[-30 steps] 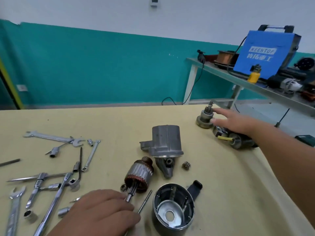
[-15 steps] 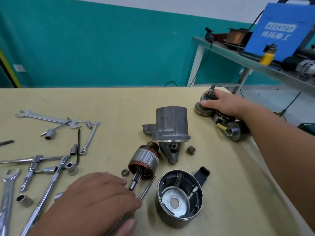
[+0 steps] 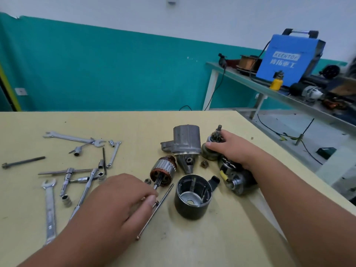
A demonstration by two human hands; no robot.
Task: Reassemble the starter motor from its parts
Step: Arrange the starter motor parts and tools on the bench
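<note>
Right hand at middle right of frame, grip wrapped round gear piece, thumb on its fat base. Gear piece just right of grey case, touching or nearly so. Left hand at lower middle, fingers curled by tip of rotor and long thin rod; cannot tell what its grip holds. Black can stands open, below case. Parts lie on worktop. They look heavy, hard, maybe oily and slippy. Best hold gear piece by fat base, not teeth. Hold rotor by steel shaft; copper wires could scratch.
</note>
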